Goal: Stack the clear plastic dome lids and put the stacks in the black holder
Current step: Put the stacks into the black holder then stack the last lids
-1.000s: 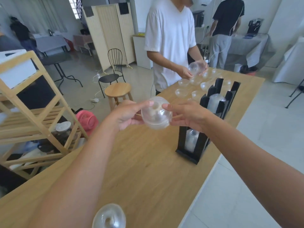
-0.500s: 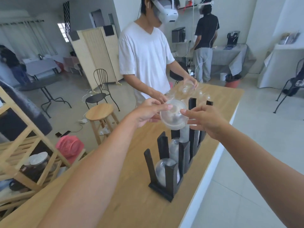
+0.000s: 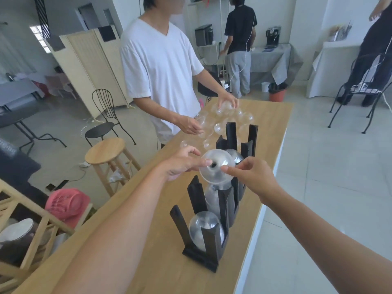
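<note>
A clear dome lid stack (image 3: 216,167) hangs in the air between my two hands, its hole facing me. My left hand (image 3: 182,164) grips its left rim and my right hand (image 3: 251,174) pinches its right side. It hovers just above the middle of the black holder (image 3: 209,240), a long rack of upright black posts on the wooden table (image 3: 165,270). Clear dome stacks sit in the holder's near slot (image 3: 203,228) and in the slots behind it. Several loose dome lids (image 3: 224,117) lie at the table's far end.
A person in a white T-shirt (image 3: 161,66) stands at the table's far left with both hands on the loose lids. A wooden stool (image 3: 106,149), a pink basket (image 3: 65,202) and a wooden shelf (image 3: 27,230) stand to the left. The table's right edge drops to tiled floor.
My view has moved closer over the holder. Both hands have carried the lid stack from in front of the holder to above its middle slots. The other person's hands shifted among the loose lids.
</note>
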A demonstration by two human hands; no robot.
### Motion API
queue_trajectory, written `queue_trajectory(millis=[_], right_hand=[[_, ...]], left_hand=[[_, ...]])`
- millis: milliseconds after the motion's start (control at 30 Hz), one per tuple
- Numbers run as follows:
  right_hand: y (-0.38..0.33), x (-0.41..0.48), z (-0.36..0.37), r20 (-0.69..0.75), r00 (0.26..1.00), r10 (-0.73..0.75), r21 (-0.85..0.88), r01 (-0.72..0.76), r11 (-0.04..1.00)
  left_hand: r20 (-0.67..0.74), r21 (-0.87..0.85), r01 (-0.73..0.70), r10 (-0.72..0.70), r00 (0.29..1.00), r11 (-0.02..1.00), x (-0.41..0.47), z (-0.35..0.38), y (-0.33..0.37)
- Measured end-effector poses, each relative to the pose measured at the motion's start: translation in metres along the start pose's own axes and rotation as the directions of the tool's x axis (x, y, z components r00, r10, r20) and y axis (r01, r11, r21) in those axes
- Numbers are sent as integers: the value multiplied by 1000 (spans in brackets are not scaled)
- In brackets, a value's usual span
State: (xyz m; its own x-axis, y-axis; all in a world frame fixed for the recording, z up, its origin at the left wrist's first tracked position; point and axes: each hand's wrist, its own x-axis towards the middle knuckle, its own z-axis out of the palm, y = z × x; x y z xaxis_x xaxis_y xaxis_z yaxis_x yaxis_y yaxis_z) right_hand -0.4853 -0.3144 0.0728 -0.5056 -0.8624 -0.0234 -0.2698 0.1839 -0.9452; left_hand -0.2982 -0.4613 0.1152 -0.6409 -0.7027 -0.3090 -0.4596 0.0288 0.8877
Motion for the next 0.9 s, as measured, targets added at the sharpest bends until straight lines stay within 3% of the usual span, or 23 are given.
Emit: queue_trajectory(millis=[267, 567, 900], right_hand=[[9, -10, 9, -44, 999, 23, -42, -24, 999], [30, -2, 18, 114, 953, 281, 163, -297, 941], [42, 10, 26, 194, 887, 418, 169, -450, 877]], left_hand=[[85, 12, 8, -9, 996, 1000, 7, -6, -16], [123, 63, 125, -132, 984, 990, 32, 6, -26], [167, 56, 293, -299, 940, 954, 48, 9, -42]])
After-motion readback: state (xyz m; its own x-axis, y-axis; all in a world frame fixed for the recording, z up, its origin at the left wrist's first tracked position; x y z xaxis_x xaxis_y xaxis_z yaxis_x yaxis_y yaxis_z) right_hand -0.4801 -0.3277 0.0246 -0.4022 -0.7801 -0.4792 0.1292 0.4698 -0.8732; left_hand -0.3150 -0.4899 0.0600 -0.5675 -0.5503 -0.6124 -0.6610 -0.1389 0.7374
